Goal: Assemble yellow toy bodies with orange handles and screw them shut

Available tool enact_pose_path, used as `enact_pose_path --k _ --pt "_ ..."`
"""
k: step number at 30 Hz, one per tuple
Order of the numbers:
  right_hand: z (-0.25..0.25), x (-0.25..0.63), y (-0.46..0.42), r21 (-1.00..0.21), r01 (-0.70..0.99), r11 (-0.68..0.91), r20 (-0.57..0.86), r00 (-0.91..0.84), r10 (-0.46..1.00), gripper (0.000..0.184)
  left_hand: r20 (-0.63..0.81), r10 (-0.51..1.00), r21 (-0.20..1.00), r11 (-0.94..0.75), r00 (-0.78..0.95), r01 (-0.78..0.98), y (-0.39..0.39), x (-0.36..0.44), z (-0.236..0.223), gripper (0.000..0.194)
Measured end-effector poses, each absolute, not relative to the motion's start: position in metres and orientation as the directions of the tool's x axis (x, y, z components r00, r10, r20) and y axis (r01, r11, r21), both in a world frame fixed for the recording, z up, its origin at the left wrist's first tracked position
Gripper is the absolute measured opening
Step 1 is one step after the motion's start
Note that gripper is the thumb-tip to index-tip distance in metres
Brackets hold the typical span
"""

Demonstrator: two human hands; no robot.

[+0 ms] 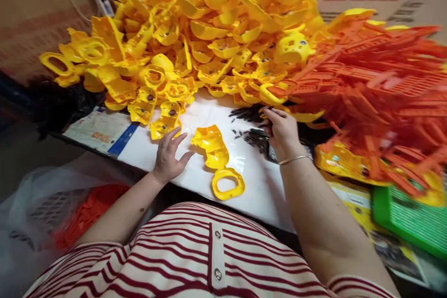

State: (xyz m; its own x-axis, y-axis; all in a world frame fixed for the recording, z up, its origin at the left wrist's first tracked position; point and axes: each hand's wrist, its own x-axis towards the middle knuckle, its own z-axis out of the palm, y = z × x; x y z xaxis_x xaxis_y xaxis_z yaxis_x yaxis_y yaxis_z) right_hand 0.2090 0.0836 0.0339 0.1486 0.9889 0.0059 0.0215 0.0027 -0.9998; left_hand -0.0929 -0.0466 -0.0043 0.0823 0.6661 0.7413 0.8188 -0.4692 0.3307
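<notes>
My left hand (170,156) is open with its fingers spread, low over the white tabletop. Its fingertips are beside a yellow plastic shell (165,121) at the pile's front edge; whether they touch it I cannot tell. My right hand (282,131), with a bracelet at the wrist, has its fingers curled together above small black rods (256,139). Yellow plastic shows by its fingertips, but what they grip is hidden. Between my hands lies another yellow shell (211,146), open side up. Just in front of it rests a yellow oval ring (228,184) with a handle-like shape.
A tall heap of yellow shells (209,32) fills the back of the white table (139,153). Orange slotted parts (384,84) are piled at the right, above a green plastic basket (412,219). A clear bag (42,205) with red pieces hangs at the lower left.
</notes>
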Motion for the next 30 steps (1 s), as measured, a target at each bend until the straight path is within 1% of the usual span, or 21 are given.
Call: enact_pose_path --k 1,2,4,6,7,9,11,13,16,17,19,21,22,24,26,27,30 --pt "0.032 0.207 0.073 -0.999 -0.044 -0.015 -0.021 0.146 0.989 0.029 0.727 0.680 0.370 -0.511 0.101 0.776 -0.045 -0.080 0.006 0.038" --pt "0.031 0.203 0.061 -0.993 -0.116 -0.037 -0.049 0.108 0.993 0.031 0.705 0.701 0.429 -0.546 0.111 0.720 -0.043 -0.067 0.016 0.031" --pt "0.030 0.191 0.033 -0.969 -0.227 -0.098 -0.097 -0.017 0.995 0.035 0.606 0.788 0.611 -0.552 0.114 0.568 -0.040 -0.043 0.036 0.030" --pt "0.033 0.176 0.005 -0.946 -0.276 -0.171 -0.135 -0.143 0.980 0.035 0.421 0.898 0.810 -0.437 0.130 0.392 -0.037 -0.023 0.050 0.030" --pt "0.034 0.170 -0.007 -0.938 -0.286 -0.194 -0.143 -0.188 0.972 0.034 0.314 0.936 0.884 -0.350 0.159 0.311 -0.036 -0.016 0.054 0.030" --pt "0.039 0.161 -0.024 -0.934 -0.286 -0.213 -0.141 -0.253 0.957 0.034 0.132 0.964 0.964 -0.179 0.231 0.195 -0.035 -0.006 0.056 0.029" --pt "0.043 0.157 -0.033 -0.938 -0.271 -0.217 -0.134 -0.294 0.946 0.035 0.014 0.964 0.991 -0.049 0.267 0.127 -0.036 -0.004 0.052 0.026" --pt "0.047 0.157 -0.035 -0.937 -0.271 -0.219 -0.134 -0.301 0.944 0.035 -0.059 0.968 0.997 0.046 0.244 0.061 -0.039 -0.008 0.045 0.026" --pt "0.048 0.162 -0.033 -0.906 -0.353 -0.231 -0.141 -0.264 0.954 0.035 -0.131 0.976 0.988 0.144 0.172 -0.063 -0.044 -0.022 0.036 0.044" --pt "0.046 0.165 -0.032 -0.889 -0.392 -0.238 -0.144 -0.254 0.956 0.036 -0.152 0.977 0.979 0.170 0.153 -0.111 -0.045 -0.027 0.034 0.045" --pt "0.041 0.169 -0.031 -0.856 -0.449 -0.256 -0.154 -0.251 0.956 0.037 -0.202 0.968 0.949 0.231 0.149 -0.213 -0.048 -0.038 0.032 0.039" --pt "0.035 0.173 -0.030 -0.841 -0.472 -0.265 -0.159 -0.252 0.955 0.035 -0.236 0.955 0.907 0.283 0.180 -0.313 -0.051 -0.045 0.035 0.033" --pt "0.032 0.174 -0.030 -0.839 -0.476 -0.266 -0.159 -0.253 0.954 0.035 -0.237 0.950 0.887 0.297 0.204 -0.354 -0.052 -0.047 0.038 0.033" --pt "0.027 0.174 -0.031 -0.834 -0.483 -0.268 -0.156 -0.259 0.953 0.036 -0.216 0.949 0.862 0.296 0.230 -0.411 -0.055 -0.047 0.044 0.042" --pt "0.025 0.173 -0.032 -0.823 -0.498 -0.274 -0.153 -0.271 0.950 0.039 -0.207 0.959 0.862 0.273 0.196 -0.427 -0.055 -0.045 0.049 0.051" --pt "0.024 0.172 -0.033 -0.816 -0.506 -0.280 -0.153 -0.278 0.948 0.039 -0.210 0.965 0.870 0.257 0.154 -0.422 -0.054 -0.043 0.051 0.052" --pt "0.024 0.169 -0.034 -0.801 -0.520 -0.297 -0.155 -0.298 0.942 0.033 -0.237 0.971 0.902 0.228 0.021 -0.367 -0.051 -0.037 0.051 0.043"
